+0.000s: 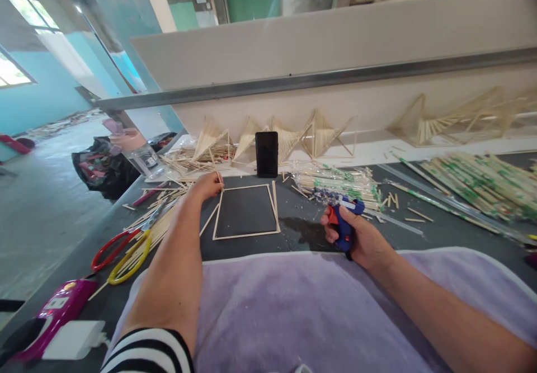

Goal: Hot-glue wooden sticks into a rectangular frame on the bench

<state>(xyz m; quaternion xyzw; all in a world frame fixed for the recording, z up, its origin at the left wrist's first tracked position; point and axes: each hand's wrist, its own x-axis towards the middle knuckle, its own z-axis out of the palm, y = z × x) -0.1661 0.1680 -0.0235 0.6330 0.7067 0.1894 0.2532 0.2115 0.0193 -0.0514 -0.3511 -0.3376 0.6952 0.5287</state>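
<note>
My right hand [364,236] is wrapped round a blue hot glue gun [346,225] with an orange trigger, its nozzle pointing left. My left hand [208,185] pinches a thin wooden stick [217,170] that stands up at the far left corner of a square stick frame [247,234]. The frame lies flat on the dark table. Along its right side rests another stick [275,205] at a slight slant, and one more loose stick [208,220] touches or nearly touches the left side.
Red-and-yellow scissors [128,250] lie on loose sticks at left, near a magenta power strip [62,311]. A phone [267,155] stands behind the frame. Bagged sticks [339,183] lie to the right. Finished stick models [321,135] line the back; a bottle [138,149] stands far left.
</note>
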